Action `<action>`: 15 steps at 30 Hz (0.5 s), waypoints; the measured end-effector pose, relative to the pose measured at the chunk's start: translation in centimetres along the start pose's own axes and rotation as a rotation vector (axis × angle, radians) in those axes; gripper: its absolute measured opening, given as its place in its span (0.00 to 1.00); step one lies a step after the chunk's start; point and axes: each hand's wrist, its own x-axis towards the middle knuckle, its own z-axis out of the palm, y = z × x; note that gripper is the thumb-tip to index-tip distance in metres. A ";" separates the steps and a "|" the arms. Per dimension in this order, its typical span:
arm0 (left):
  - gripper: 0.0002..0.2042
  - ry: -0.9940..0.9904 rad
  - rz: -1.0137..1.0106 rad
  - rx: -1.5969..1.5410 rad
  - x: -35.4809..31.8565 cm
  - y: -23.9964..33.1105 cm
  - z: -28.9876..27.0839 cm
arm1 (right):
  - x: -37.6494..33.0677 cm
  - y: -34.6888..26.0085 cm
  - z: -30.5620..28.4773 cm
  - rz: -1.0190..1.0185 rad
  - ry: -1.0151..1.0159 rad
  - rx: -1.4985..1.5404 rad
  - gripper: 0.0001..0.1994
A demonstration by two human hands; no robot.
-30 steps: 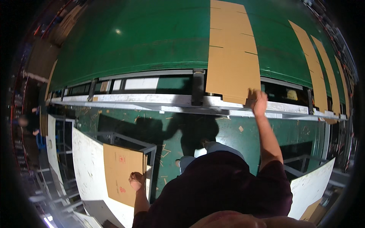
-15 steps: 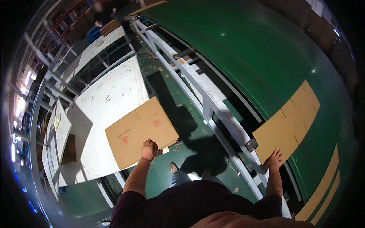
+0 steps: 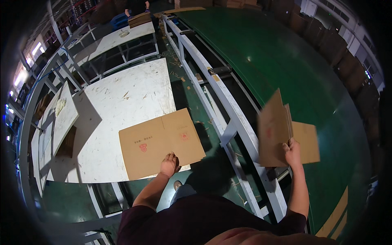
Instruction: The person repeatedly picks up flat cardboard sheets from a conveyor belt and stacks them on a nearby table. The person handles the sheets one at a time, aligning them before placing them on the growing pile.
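My left hand (image 3: 169, 163) rests on the near edge of a flattened brown cardboard box (image 3: 159, 141) that lies on the white worktable (image 3: 122, 98). My right hand (image 3: 292, 151) grips a second flattened cardboard box (image 3: 272, 130) by its edge and holds it lifted and tilted on end above the green conveyor belt (image 3: 286, 61). Part of that cardboard still hangs over the belt behind my hand. A grey metal rail (image 3: 228, 110) runs between the table and the belt, between my two arms.
More white tables (image 3: 118, 36) stand farther back on the left, one with a stack of cardboard (image 3: 141, 18) and a person behind it. Metal frames and shelves (image 3: 45, 122) line the far left. Brown cardboard strips (image 3: 337, 212) lie on the belt at lower right. The floor is green.
My right hand has lifted a cardboard sheet off the belt and tilted it upright. My view has turned further left. The left hand stays on the cardboard on the table.
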 end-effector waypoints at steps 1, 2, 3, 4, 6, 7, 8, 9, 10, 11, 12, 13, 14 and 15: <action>0.31 0.020 0.025 0.000 0.1 0.2 0.5 | 0.4 -0.9 0.4 0.099 -0.037 0.207 0.07; 0.32 0.036 0.030 0.014 -0.1 -0.1 0.8 | 1.3 -2.9 1.3 0.187 -0.087 0.432 0.08; 0.32 0.046 0.057 -0.011 0.0 -0.4 1.0 | 1.6 -6.0 2.6 0.260 -0.106 0.642 0.10; 0.31 0.053 0.045 -0.011 -0.3 -1.0 0.8 | 2.0 -10.2 3.6 0.335 -0.121 0.856 0.11; 0.29 0.090 0.065 -0.039 -0.2 -0.5 0.4 | 2.4 -9.7 9.1 0.166 -0.267 0.863 0.10; 0.19 0.254 0.063 -0.175 0.0 0.0 0.4 | 2.0 -11.7 12.5 0.246 -0.295 1.074 0.09; 0.18 0.302 0.050 -0.225 -0.5 -0.3 0.6 | 1.8 -14.9 15.4 0.252 -0.344 1.150 0.09; 0.18 0.305 0.050 -0.263 -0.7 -0.2 1.3 | 1.5 -18.0 18.0 0.261 -0.384 1.223 0.10; 0.17 0.277 0.063 -0.301 -0.6 0.1 2.2 | 0.9 -19.8 21.8 0.245 -0.360 1.141 0.11; 0.17 0.200 0.067 -0.310 -0.9 0.0 3.5 | 0.6 -21.0 24.6 0.218 -0.387 1.068 0.12; 0.16 0.103 0.059 -0.308 -1.6 -0.3 5.1 | 0.3 -22.3 27.7 0.190 -0.415 1.004 0.12; 0.16 0.004 0.045 -0.307 -2.2 -0.3 7.2 | -0.1 -23.6 29.4 0.154 -0.491 0.951 0.13; 0.15 -0.096 0.017 -0.297 -2.9 -0.7 9.1 | -0.5 -24.8 31.1 0.110 -0.571 0.903 0.13; 0.15 -0.181 -0.006 -0.296 -3.5 -1.3 10.9 | -0.9 -25.0 33.6 0.152 -0.636 0.912 0.12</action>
